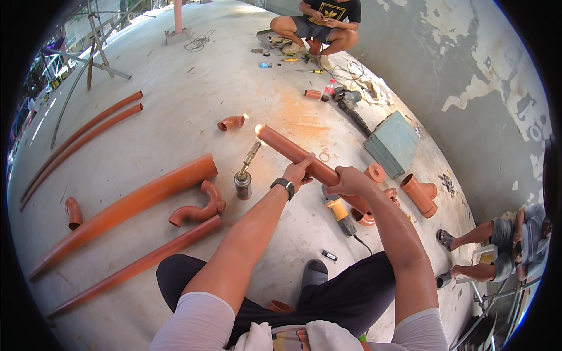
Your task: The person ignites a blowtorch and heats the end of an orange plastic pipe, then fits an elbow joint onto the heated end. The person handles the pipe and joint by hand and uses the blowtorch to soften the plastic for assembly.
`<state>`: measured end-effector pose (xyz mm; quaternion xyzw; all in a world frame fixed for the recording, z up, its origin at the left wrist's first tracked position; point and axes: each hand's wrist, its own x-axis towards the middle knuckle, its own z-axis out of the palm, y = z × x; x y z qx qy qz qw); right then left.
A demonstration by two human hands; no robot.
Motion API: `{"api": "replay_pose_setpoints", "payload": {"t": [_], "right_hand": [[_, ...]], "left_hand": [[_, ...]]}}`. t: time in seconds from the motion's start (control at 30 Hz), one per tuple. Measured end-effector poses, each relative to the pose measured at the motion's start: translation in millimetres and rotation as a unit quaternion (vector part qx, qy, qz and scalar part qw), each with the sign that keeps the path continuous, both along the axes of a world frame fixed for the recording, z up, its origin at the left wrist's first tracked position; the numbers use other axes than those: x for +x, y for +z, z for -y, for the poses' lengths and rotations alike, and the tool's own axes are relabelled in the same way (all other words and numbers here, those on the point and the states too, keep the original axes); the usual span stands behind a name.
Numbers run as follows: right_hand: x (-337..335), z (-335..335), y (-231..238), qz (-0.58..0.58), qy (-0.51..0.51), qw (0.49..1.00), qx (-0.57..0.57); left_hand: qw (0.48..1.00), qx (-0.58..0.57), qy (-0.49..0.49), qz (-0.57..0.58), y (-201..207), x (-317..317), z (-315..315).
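orange-brown round plastic pipe gripped by left hand and right hand, fingers wrapped round it. likely light, stiff, softer at the yellow flame beyond the left fingers; hold behind that.

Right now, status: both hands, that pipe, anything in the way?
Left hand, right hand: both gripping orange pipe. Far end brightly lit by upright torch. Curved fitting just beyond torch; nothing seen blocking the pipe.
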<state>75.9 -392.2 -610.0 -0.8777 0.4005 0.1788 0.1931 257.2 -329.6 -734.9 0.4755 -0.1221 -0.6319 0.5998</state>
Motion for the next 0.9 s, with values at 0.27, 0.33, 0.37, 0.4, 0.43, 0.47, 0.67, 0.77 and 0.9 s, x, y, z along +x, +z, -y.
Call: {"api": "replay_pose_setpoints", "payload": {"t": [0.27, 0.33, 0.37, 0.4, 0.43, 0.47, 0.67, 0.77, 0.9], "right_hand": [[-12.3, 7.2, -9.3, 0.076, -0.017, 0.997, -0.002], [-14.0, 11.1, -11.6, 0.077, -0.017, 0.997, 0.016], [-12.7, 13.9, -12.7, 0.07, -0.016, 0.997, 0.027], [-11.9, 14.6, -12.6, 0.063, -0.015, 0.997, 0.04], [-11.7, 14.1, -12.8, 0.065, -0.013, 0.997, 0.027], [-11.0, 13.1, -13.4, 0.066, -0.011, 0.998, 0.014], [-15.9, 3.4, -7.3, 0.056, -0.009, 0.997, -0.044], [-5.1, -5.0, -1.8, 0.059, 0.001, 0.997, -0.056], [-2.4, 4.6, -9.5, 0.049, 0.017, 0.997, -0.055]], "left_hand": [[0.993, -0.098, 0.037, -0.061, -20.6, 3.7, 8.3], [0.992, -0.095, 0.038, -0.079, -20.2, 4.2, 9.2], [0.991, -0.09, 0.041, -0.087, -19.5, 5.4, 9.4], [0.991, -0.085, 0.044, -0.094, -17.3, 5.5, 8.9], [0.992, -0.082, 0.044, -0.086, -14.9, 5.3, 8.3], [0.993, -0.079, 0.044, -0.077, -12.3, 5.2, 7.5], [0.999, -0.023, 0.025, -0.033, 7.0, -9.2, 5.1], [0.998, -0.038, 0.031, -0.033, -7.2, 2.5, 8.0], [0.993, -0.064, 0.058, -0.08, -18.7, 7.8, 14.2]]}}
